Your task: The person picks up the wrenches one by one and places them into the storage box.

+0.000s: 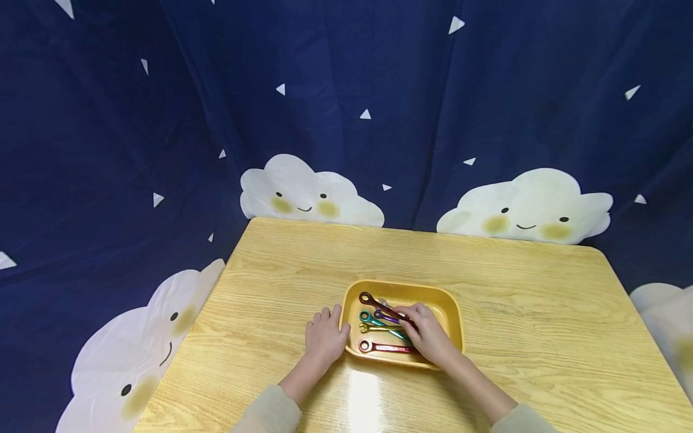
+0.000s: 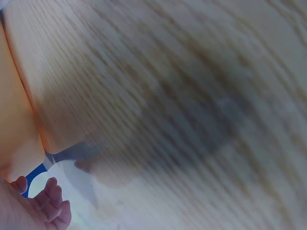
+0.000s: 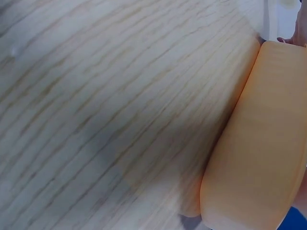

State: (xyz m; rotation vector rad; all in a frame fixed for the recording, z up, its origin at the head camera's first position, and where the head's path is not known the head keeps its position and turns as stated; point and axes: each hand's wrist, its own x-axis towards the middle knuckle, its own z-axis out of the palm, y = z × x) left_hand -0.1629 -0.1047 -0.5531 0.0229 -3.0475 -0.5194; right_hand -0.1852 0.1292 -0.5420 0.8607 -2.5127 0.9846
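A yellow tray (image 1: 453,305) on the table holds several coloured combination wrenches. My right hand (image 1: 430,337) reaches in over its right side and pinches a dark red wrench (image 1: 379,305), whose ring end points to the far left. Beneath that lie a purple wrench (image 1: 378,314), a teal wrench (image 1: 365,316) and a gold wrench (image 1: 373,328). Nearest me is a bright red wrench (image 1: 385,347), its right end hidden by the right hand. My left hand (image 1: 325,337) rests at the tray's left side, fingers extended and thumb at the rim.
The wooden table (image 1: 541,337) extends around the tray on all sides. Behind it and at the left hangs a dark blue curtain (image 1: 335,78) with white clouds and triangles. Both wrist views mostly show tabletop and the tray's outer wall (image 3: 259,139).
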